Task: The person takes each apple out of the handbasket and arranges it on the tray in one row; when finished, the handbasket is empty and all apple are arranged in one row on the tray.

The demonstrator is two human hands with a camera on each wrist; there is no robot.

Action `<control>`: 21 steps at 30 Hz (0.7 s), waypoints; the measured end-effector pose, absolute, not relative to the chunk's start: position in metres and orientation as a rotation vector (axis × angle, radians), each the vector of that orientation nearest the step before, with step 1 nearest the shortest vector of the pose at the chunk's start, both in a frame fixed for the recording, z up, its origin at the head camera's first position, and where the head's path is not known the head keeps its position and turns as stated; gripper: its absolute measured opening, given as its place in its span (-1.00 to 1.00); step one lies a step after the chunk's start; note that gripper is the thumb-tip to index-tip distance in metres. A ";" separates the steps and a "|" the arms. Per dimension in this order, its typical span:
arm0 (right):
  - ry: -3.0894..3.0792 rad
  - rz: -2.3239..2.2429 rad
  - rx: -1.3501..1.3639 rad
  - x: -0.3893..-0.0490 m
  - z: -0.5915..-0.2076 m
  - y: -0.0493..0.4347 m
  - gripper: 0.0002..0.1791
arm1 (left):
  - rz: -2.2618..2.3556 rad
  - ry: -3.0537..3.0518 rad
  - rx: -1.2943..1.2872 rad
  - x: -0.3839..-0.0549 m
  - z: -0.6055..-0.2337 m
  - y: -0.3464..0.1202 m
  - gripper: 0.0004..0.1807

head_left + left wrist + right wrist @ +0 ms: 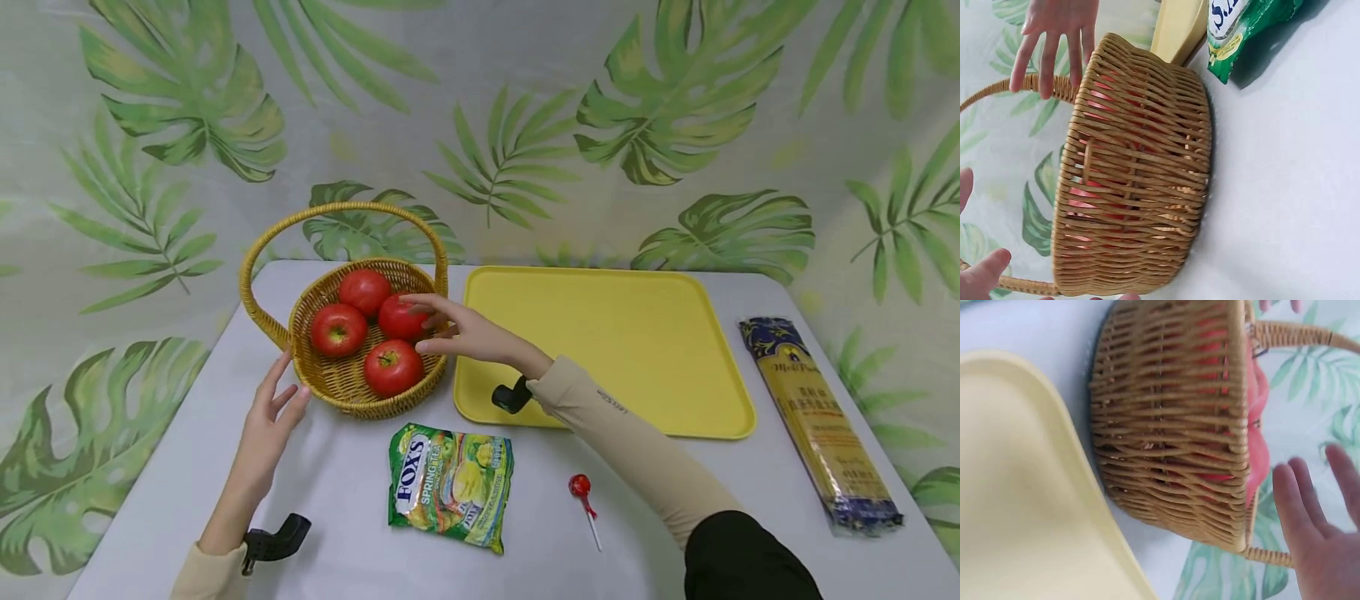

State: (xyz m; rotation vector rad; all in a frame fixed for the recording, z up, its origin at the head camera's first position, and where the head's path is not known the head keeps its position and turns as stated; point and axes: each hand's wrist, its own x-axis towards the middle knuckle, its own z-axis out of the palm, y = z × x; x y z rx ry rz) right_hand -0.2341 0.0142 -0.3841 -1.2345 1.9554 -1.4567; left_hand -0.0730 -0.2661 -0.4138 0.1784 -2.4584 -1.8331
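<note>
Black sleeve [750, 558], right fingers [431, 301] spread above rightmost apple [394, 318], left fingers [273, 375] parted beside wicker basket [375, 408]

A yellow tray [600, 342] lies flat on the white worktop [337, 508], with a green FOX'S Spring Tea bag [452, 487] and a red lollipop [581, 490] in front. Right of the tray lies a long, blue-ended packet [821, 425]; behind rises a leaf-patterned backdrop [517, 50].

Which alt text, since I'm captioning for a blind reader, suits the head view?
A person's left grip and right grip flank a wicker basket of four red apples. A yellow tray, a green Fox's bag, a lollipop and a long package share the white table.
</note>
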 end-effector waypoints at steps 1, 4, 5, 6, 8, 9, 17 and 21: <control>1.922 -1.440 -1.236 -0.237 -0.385 0.011 -0.29 | -1.881 -2.460 0.196 -0.074 -0.416 -0.267 -0.25; 1.867 -1.343 -1.233 -0.246 -0.386 0.002 -0.30 | -2.015 -2.454 0.220 -0.078 -0.422 -0.267 -0.19; 1.864 -1.295 -1.232 -0.249 -0.385 0.000 -0.30 | -2.053 -2.445 0.222 -0.080 -0.424 -0.267 -0.18; 1.859 -1.246 -1.227 -0.251 -0.384 -0.003 -0.30 | -2.082 -2.440 0.222 -0.081 -0.425 -0.266 -0.16; 1.840 -1.160 -1.229 -0.255 -0.384 -0.008 -0.31 | -2.148 -2.416 0.226 -0.085 -0.427 -0.266 -0.13; 1.826 -1.125 -1.236 -0.257 -0.383 -0.011 -0.31 | -2.182 -2.398 0.227 -0.087 -0.429 -0.266 -0.12; 1.759 -0.901 -1.213 -0.265 -0.377 -0.029 -0.30 | -2.275 -2.338 0.263 -0.093 -0.436 -0.266 -0.09; 1.760 -0.827 -1.161 -0.266 -0.374 -0.034 -0.26 | -2.315 -2.311 0.238 -0.095 -0.437 -0.267 -0.08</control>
